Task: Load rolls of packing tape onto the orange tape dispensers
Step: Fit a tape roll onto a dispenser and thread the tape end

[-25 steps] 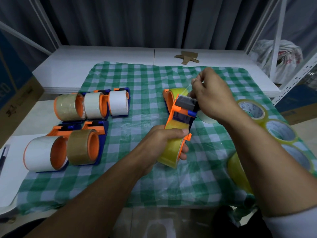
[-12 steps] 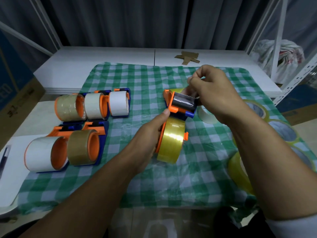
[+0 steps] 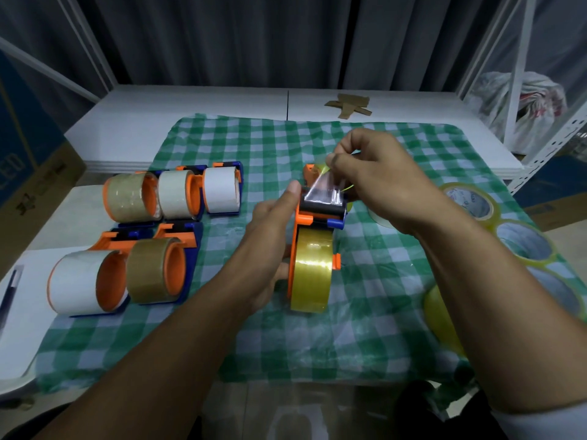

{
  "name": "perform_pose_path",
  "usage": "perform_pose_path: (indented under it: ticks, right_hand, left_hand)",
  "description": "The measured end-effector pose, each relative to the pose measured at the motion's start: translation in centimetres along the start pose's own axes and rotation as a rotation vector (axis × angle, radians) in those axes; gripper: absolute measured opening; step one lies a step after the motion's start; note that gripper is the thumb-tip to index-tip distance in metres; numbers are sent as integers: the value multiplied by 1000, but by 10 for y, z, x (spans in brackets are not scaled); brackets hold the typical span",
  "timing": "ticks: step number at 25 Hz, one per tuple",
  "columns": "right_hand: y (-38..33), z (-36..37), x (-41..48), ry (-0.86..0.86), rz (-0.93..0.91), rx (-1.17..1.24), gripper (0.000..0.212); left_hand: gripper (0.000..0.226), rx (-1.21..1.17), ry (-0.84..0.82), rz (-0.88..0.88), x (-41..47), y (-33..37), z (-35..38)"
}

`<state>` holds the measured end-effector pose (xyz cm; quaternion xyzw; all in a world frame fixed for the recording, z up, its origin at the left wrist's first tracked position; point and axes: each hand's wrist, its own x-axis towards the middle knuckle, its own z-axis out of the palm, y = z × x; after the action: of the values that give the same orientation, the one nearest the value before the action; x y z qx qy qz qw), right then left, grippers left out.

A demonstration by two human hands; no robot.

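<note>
A white table (image 3: 190, 122) carries a green checked cloth (image 3: 254, 144) spread over its near part. On the cloth's left side lie five loaded tape dispensers: three in a back row (image 3: 176, 198), touching side by side, and two in front (image 3: 155, 269), the leftmost reaching past the cloth onto a white board (image 3: 28, 328). A dark pen (image 3: 9, 293) lies on that board. Clear yellowish rolls of tape (image 3: 522, 246) crowd the cloth's right edge. A cardboard scrap (image 3: 347, 106) sits on the bare tabletop behind the cloth.
</note>
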<state>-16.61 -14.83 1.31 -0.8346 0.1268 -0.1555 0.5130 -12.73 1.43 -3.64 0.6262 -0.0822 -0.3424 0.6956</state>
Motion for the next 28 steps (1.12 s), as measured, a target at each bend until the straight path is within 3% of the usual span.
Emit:
perform_pose_path:
  ticks: [5, 18, 22, 28]
  right_hand:
    - [-1, 1, -2, -42, 1, 9, 18]
    - [-3, 1, -3, -85, 78, 215, 9]
    - [-3, -4, -1, -122, 221, 393, 23]
    - [-3, -1, -2, -153, 233, 232, 36]
  left_hand:
    - [36, 20, -92, -53, 0, 7, -3]
    - [30, 67, -45, -38, 6, 8, -4]
    - [33, 115, -17, -49, 7, 7, -5]
    - [31, 125, -17, -47, 8, 6, -2]
